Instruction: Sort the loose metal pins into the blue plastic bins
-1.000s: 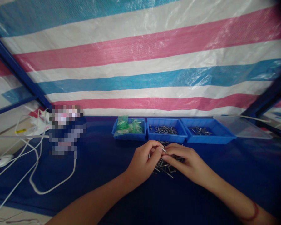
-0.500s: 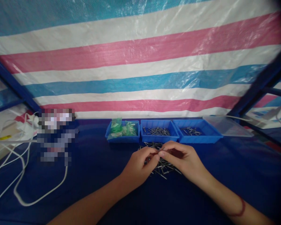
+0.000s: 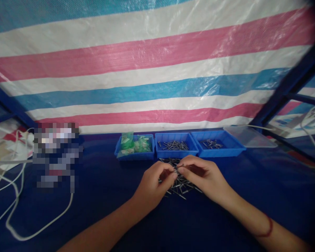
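Observation:
A loose pile of thin metal pins that look like blind rivets (image 3: 182,187) lies on the dark blue table. Above it, my left hand (image 3: 154,178) is closed in a pinch of thumb and forefinger, with a bit of metal showing at the tips. My right hand (image 3: 206,176) pinches a small metal piece, seemingly a blind rivet, just beside the left fingertips. The fingers cover most of what they hold. Behind the pile, the middle blue bin (image 3: 164,153) and the right blue bin (image 3: 223,153) both contain such rivets.
Green and clear plastic packets (image 3: 141,145) fill the left blue bin (image 3: 135,156). A clear plastic sheet (image 3: 252,137) lies beyond the right bin. White cables (image 3: 23,238) loop over the table's left side, near a blurred-out patch. A striped tarp (image 3: 147,84) hangs behind.
The fingertips of my two hands have parted slightly, and a small metal piece now shows at the right fingertips. The camera view has shifted a little.

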A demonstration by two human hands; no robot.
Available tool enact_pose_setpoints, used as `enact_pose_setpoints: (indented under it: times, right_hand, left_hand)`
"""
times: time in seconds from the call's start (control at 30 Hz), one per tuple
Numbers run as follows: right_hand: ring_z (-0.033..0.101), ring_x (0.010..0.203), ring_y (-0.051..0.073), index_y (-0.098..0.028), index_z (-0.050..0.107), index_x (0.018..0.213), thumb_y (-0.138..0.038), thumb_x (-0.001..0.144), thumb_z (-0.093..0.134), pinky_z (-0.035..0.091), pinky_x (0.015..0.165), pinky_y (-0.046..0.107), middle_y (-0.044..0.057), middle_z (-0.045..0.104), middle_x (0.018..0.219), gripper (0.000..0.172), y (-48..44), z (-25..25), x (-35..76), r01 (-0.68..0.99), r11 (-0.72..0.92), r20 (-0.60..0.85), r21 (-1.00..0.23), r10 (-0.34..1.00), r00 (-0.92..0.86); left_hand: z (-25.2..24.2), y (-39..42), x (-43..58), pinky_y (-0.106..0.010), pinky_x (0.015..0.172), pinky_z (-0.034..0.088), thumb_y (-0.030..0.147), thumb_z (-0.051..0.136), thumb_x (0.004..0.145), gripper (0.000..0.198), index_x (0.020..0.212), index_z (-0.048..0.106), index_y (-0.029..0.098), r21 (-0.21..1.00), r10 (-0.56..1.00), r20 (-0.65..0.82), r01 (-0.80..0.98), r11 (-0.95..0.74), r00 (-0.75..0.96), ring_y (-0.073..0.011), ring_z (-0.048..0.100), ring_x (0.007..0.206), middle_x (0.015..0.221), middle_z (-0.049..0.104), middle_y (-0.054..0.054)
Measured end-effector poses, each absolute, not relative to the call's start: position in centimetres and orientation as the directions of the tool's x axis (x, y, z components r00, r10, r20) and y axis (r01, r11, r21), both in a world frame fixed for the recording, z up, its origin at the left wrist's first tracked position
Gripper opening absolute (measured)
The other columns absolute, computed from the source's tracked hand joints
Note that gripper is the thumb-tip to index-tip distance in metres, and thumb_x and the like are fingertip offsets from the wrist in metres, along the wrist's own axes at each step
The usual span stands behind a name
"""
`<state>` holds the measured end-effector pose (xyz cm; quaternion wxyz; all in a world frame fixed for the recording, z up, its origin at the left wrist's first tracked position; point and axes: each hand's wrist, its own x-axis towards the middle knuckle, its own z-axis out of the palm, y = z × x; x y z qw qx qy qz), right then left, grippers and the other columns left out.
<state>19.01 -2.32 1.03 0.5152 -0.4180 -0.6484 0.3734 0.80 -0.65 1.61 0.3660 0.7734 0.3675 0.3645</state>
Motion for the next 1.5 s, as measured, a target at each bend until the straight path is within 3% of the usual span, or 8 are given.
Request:
enact_pose_setpoints:
  times: [0.27, 0.37, 0.5, 0.7, 0.87, 1.1, 1.33, 1.5]
  right_hand:
    - [0.059, 0.074, 0.017, -0.021, 0.064, 0.084, -0.034, 0.086, 0.059, 0.047, 0.065, 0.029, 0.004, 0.063, 0.08, 0.014, -2.2, 1.8, 19.4, 0.334, 0.411, 0.354, -0.848, 0.909, -0.22]
    - [0.06, 0.079, 0.018, -0.022, 0.065, 0.084, -0.032, 0.088, 0.055, 0.047, 0.072, 0.032, 0.004, 0.065, 0.083, 0.014, -1.9, 2.6, 20.5, 0.445, 0.513, 0.447, -0.733, 0.858, -0.253]
    - [0.059, 0.076, 0.021, -0.023, 0.064, 0.085, -0.035, 0.088, 0.054, 0.046, 0.069, 0.035, 0.006, 0.066, 0.084, 0.016, -0.4, 2.9, 24.7, 0.732, 0.434, 0.637, -0.524, 0.771, -0.001]
    - [0.061, 0.088, 0.029, -0.019, 0.066, 0.095, -0.037, 0.086, 0.053, 0.043, 0.083, 0.045, 0.012, 0.067, 0.09, 0.024, 2.0, 1.2, 29.1, 0.967, 0.173, 0.69, -0.189, 0.724, 0.006]
    - [0.06, 0.091, 0.027, -0.019, 0.065, 0.1, -0.037, 0.087, 0.052, 0.044, 0.084, 0.042, 0.01, 0.067, 0.096, 0.025, 0.7, 1.6, 26.0, 0.906, 0.329, 0.673, -0.264, 0.736, -0.071]
    - [0.059, 0.093, 0.025, -0.022, 0.067, 0.093, -0.031, 0.086, 0.055, 0.045, 0.084, 0.041, 0.008, 0.066, 0.096, 0.017, -1.2, 2.1, 22.0, 0.766, 0.54, 0.628, -0.349, 0.741, -0.236]
    - [0.063, 0.084, 0.022, -0.023, 0.067, 0.091, -0.031, 0.087, 0.056, 0.05, 0.077, 0.036, 0.007, 0.068, 0.088, 0.014, -2.1, 2.3, 20.5, 0.589, 0.592, 0.422, -0.549, 0.805, -0.416]
    - [0.063, 0.078, 0.02, -0.023, 0.067, 0.089, -0.032, 0.089, 0.052, 0.05, 0.07, 0.032, 0.006, 0.069, 0.085, 0.018, -2.2, 1.7, 19.8, 0.531, 0.536, 0.384, -0.657, 0.843, -0.376]
  left_hand:
    - [1.9, -0.7, 0.6, -0.022, 0.068, 0.044, 0.026, 0.053, 0.089, 0.01, 0.09, 0.057, 0.017, 0.813, 0.83, 0.373, 0.285, -0.507, 0.415, -0.0121, 0.056, 0.074, 0.084, 0.059, -0.002]
    - [2.1, -0.7, 0.3, -0.024, 0.072, 0.045, 0.029, 0.052, 0.09, 0.022, 0.108, 0.054, 0.018, 0.763, 0.812, 0.365, 0.353, -0.541, 0.455, -0.0129, 0.056, 0.075, 0.09, 0.06, -0.003]
    - [2.5, -1.0, 0.0, -0.035, 0.086, 0.041, 0.036, 0.05, 0.091, 0.046, 0.135, 0.041, 0.023, 0.533, 0.715, 0.33, 0.503, -0.68, 0.617, -0.0207, 0.053, 0.097, 0.111, 0.059, -0.007]
    - [1.3, -1.6, 0.2, -0.04, 0.085, 0.035, 0.052, 0.06, 0.082, 0.041, 0.117, 0.06, 0.031, 0.251, 0.566, 0.236, 0.513, -0.821, 0.79, -0.0278, 0.045, 0.111, 0.127, 0.053, -0.006]
    - [0.4, -1.6, 0.5, -0.036, 0.083, 0.031, 0.036, 0.057, 0.089, 0.016, 0.098, 0.067, 0.028, 0.2, 0.535, 0.252, 0.498, -0.844, 0.806, -0.0222, 0.047, 0.106, 0.117, 0.058, -0.001]
    - [0.7, -1.7, 0.6, -0.034, 0.08, 0.031, 0.03, 0.054, 0.092, 0.013, 0.089, 0.064, 0.023, 0.185, 0.528, 0.312, 0.495, -0.849, 0.79, -0.018, 0.05, 0.098, 0.107, 0.06, -0.001]
    - [1.2, -0.9, 0.3, -0.029, 0.077, 0.036, 0.027, 0.045, 0.095, 0.015, 0.093, 0.057, 0.019, 0.478, 0.729, 0.345, 0.557, -0.679, 0.592, -0.016, 0.055, 0.088, 0.095, 0.063, -0.002]
    - [1.1, -0.5, 0.2, -0.026, 0.075, 0.04, 0.027, 0.045, 0.094, 0.015, 0.093, 0.057, 0.018, 0.626, 0.791, 0.34, 0.505, -0.594, 0.509, -0.0155, 0.057, 0.082, 0.089, 0.062, -0.003]
